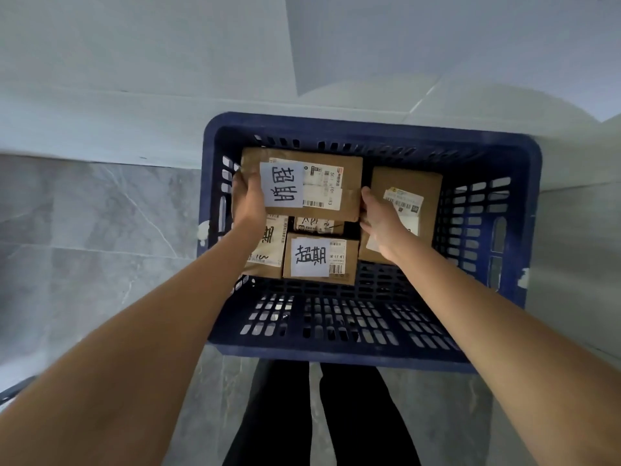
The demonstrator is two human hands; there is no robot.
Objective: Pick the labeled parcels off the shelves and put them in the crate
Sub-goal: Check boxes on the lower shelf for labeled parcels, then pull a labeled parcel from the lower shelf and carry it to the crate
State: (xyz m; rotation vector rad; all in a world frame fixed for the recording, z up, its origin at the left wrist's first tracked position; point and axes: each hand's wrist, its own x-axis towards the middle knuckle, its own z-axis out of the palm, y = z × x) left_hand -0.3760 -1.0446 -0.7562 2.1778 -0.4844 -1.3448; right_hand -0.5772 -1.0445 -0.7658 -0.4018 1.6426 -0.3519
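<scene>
A dark blue slotted crate (369, 351) stands on the floor below me. Over its far left part I hold a brown cardboard parcel (349, 176) with a white handwritten label and shipping stickers. My left hand (247, 200) grips its left end, and my right hand (379, 220) grips its right end. Under and around it lie other parcels: one with a white handwritten label (319, 260) in the middle, one at the left (268, 250) partly hidden by my arm, a small one (317, 225) between them, and a taller one (408, 203) at the right.
The crate sits on grey marbled floor tiles (100, 247), close to a white wall base (100, 129). The near and right parts of the crate's slotted bottom (369, 297) hold no parcels. My legs in dark trousers (319, 415) stand just behind the crate.
</scene>
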